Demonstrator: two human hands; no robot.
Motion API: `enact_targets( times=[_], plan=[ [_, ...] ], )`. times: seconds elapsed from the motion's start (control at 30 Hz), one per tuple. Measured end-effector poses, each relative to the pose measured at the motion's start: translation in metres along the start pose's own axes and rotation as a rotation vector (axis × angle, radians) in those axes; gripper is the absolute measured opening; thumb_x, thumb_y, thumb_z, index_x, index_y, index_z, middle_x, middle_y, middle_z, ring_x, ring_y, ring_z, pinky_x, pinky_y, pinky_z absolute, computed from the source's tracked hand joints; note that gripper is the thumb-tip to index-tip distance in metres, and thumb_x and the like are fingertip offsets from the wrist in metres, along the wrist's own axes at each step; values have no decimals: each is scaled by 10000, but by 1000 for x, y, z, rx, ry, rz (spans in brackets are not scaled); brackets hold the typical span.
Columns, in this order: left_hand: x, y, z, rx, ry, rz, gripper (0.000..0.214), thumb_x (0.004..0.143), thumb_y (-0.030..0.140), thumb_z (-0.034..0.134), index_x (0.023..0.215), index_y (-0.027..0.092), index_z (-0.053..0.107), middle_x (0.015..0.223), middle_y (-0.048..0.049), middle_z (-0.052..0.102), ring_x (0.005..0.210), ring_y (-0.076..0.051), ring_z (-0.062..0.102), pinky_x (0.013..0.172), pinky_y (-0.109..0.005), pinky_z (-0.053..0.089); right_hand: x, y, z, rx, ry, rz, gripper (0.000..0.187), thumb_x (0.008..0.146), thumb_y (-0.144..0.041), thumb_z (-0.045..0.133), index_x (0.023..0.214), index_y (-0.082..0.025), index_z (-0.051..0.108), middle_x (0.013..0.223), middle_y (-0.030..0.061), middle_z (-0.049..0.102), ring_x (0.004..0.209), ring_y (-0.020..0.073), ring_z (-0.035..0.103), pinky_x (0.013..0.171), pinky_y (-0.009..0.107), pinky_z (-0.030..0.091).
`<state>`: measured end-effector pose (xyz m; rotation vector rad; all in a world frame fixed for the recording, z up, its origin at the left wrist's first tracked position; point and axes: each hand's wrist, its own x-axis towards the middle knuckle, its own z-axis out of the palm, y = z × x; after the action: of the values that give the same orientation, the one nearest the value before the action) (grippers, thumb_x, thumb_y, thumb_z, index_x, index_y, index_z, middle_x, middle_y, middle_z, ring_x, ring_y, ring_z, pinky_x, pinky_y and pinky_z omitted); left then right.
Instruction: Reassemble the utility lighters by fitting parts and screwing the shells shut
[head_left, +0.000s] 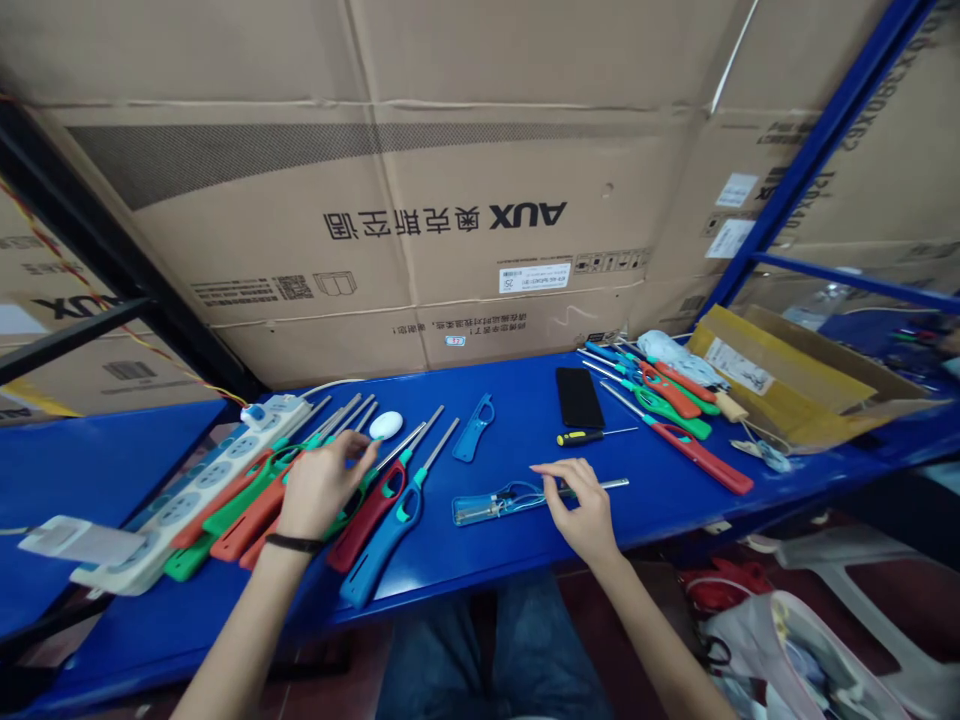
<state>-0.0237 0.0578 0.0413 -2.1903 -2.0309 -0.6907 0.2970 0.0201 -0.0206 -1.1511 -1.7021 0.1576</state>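
My left hand (pixel 322 487), with a black band on its wrist, hovers above a row of gas lighters. Its thumb and fingers are bent together beside a white round object (pixel 386 426); anything between them is too small to make out. My right hand (pixel 583 508) is over the metal tube end of an opened blue lighter (pixel 480 508), fingers stretched out and thumb apart. Inner parts and wires show in the opened shell. A loose blue shell half (pixel 474 428) lies behind it. Closest to the middle, a blue lighter (pixel 384 540) and a dark red lighter (pixel 367 515) lie side by side.
A white power strip (pixel 180 505) with a plugged-in adapter runs along the left. Behind my right hand lie a black phone (pixel 580 398) and a yellow-black screwdriver (pixel 581 438). More lighters (pixel 701 455) and an open cardboard box (pixel 787 380) are at right. Large cardboard (pixel 450 160) stands behind the blue table (pixel 427 580).
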Motion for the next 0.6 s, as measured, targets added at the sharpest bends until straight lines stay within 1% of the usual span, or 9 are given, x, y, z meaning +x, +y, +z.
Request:
enact_targets(
  times=[0.07,0.13,0.17,0.27,0.3,0.33,0.43,0.53,0.6],
  plan=[
    [-2,23,8,-253,-30,-7,316,826,496,491,822,212,630,727,-26,728,707,-210,691,639,-253,487,1,-1,-1,23,-11,31,168,888,-189,508,975,-237,644,825,32,647,744,181,561,745,344,455],
    [-6,52,19,-439,-104,18,294,808,493,545,800,216,642,692,-6,725,671,-188,686,626,-235,486,1,-1,-1,61,-63,31,158,891,-214,526,1006,-238,632,879,37,660,762,181,564,725,329,472],
    [-9,66,25,-508,-131,46,272,807,473,562,798,217,654,688,-1,723,667,-180,684,631,-232,485,1,-1,-1,85,-95,20,173,894,-219,531,1037,-241,626,923,39,668,785,180,573,728,324,479],
    [-18,105,42,-679,-236,195,223,832,414,576,830,223,692,794,-7,734,746,-171,677,704,-234,485,1,0,3,128,-169,-16,268,903,-226,541,1163,-265,590,1037,33,681,841,176,606,794,336,484],
    [-20,114,47,-721,-259,215,210,830,399,586,829,222,700,812,-11,735,765,-172,673,713,-235,483,1,2,4,133,-179,-34,277,908,-225,538,1175,-275,588,1041,27,689,849,176,618,808,341,481],
    [-22,122,52,-767,-282,207,207,824,394,596,823,219,705,805,-14,735,753,-172,670,699,-233,484,1,3,5,138,-182,-53,265,913,-220,532,1161,-282,600,1032,21,699,854,177,629,808,343,478],
    [-26,131,62,-919,-332,98,235,806,404,614,813,191,713,762,-33,733,693,-172,664,631,-231,487,-1,7,9,157,-166,-91,201,916,-213,535,1068,-278,648,982,15,725,836,181,653,771,337,475],
    [-27,129,66,-1025,-356,-9,289,783,424,633,850,151,702,710,-49,720,612,-162,640,552,-225,472,-1,8,9,160,-153,-85,155,896,-224,574,1015,-261,665,941,13,737,778,176,663,749,331,471],
    [-27,126,66,-1042,-371,-35,323,775,431,642,898,135,687,672,-45,707,557,-148,615,515,-222,459,-1,6,9,157,-156,-89,129,889,-223,585,977,-254,674,911,8,740,757,170,665,742,325,471]
  ],
)
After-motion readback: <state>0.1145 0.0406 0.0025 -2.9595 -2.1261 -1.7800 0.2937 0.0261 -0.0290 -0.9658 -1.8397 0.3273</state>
